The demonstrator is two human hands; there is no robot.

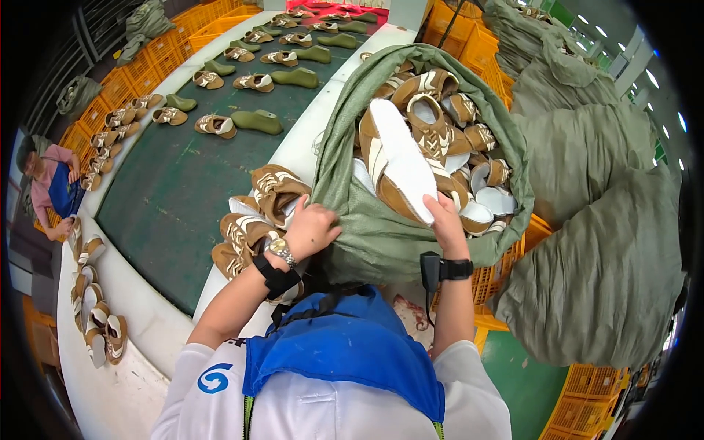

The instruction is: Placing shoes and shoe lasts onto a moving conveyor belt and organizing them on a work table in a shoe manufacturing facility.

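Observation:
A brown shoe upper [400, 154] with cream stripes is tilted so its white underside shows, over the mouth of a green woven sack [352, 191]. My right hand [444, 220] is closed on one end of it. Inside the sack lie several more brown and white shoe uppers [433, 125]. My left hand [312, 229] is at another brown shoe upper [275, 191] on the bench edge, its fingers curled at that shoe's side; the fingertips are partly hidden. Beneath and beside it, several similar shoe uppers [246, 235] are heaped, partly covered by my left forearm.
A dark green conveyor belt [172, 220] carries rows of shoe uppers beside green lasts [257, 122]. White ledges flank it, with shoes [95, 315] along the left one. A person [53, 180] stands far left. Orange crates [587, 400] and large full sacks [594, 271] crowd the right.

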